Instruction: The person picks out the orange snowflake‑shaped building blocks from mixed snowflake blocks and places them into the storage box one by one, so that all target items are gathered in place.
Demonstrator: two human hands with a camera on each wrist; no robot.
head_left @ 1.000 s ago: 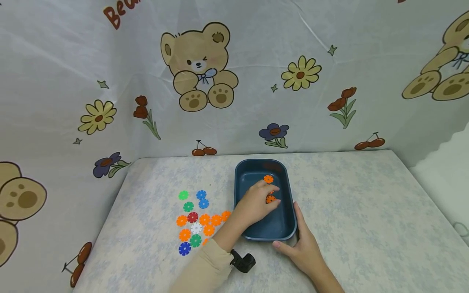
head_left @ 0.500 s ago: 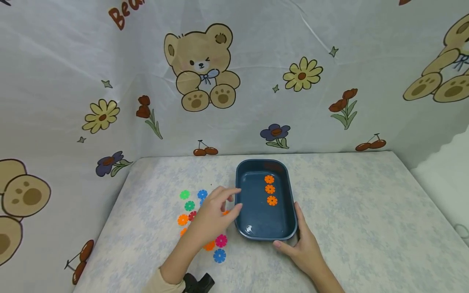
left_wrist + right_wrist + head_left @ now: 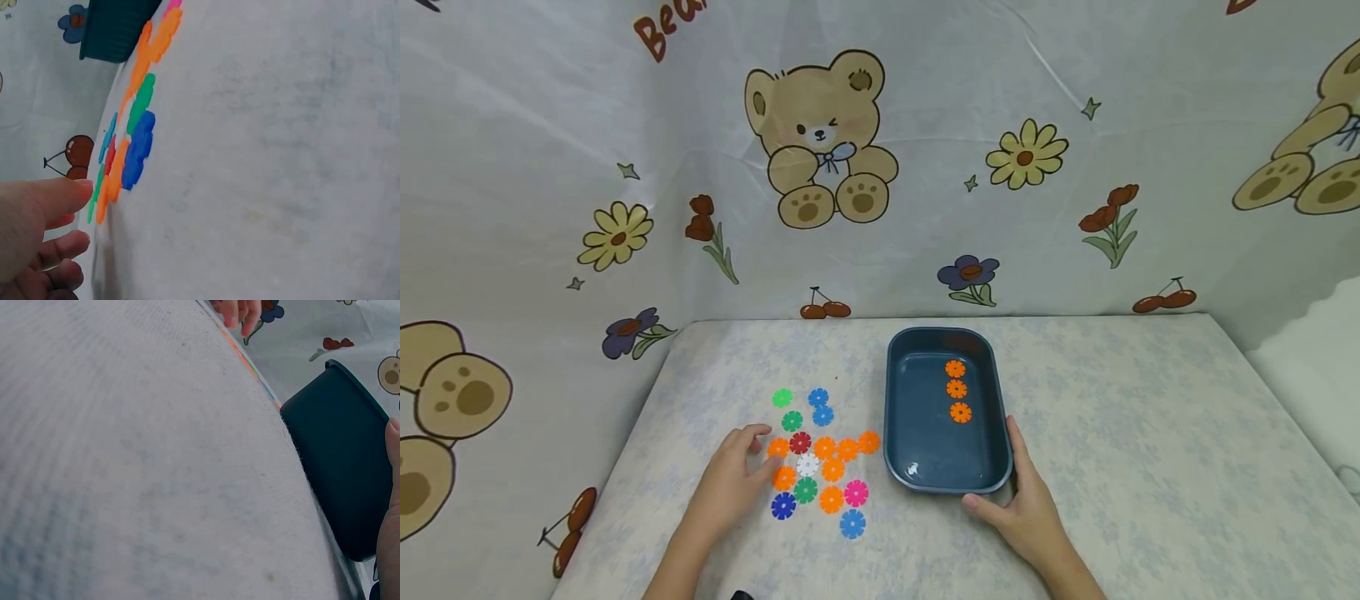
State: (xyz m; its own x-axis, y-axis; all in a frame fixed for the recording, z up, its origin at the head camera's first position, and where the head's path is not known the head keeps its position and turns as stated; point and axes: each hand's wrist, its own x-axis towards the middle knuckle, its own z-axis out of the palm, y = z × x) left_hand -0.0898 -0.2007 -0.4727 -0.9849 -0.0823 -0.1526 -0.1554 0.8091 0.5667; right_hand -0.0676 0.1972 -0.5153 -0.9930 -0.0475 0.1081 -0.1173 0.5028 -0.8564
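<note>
Left hand (image 3: pixel 726 482) has swung from the tray (image 3: pixel 917 442) to the discs (image 3: pixel 825 442) on the counter (image 3: pixel 1135 433), grip parted, empty, beside an orange disc (image 3: pixel 778 444). Right hand (image 3: pixel 1028 517) spans the tray's corner, its grip spread wide; pinching one disc's edge lightly should spare its neighbours.

Tabletop nook (image 3: pixel 1120 408) with bear-print cloth (image 3: pixel 820 142)

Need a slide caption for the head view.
Left hand beside loose colored discs, right hand at the near right corner of a blue tray with three orange discs inside.
</note>
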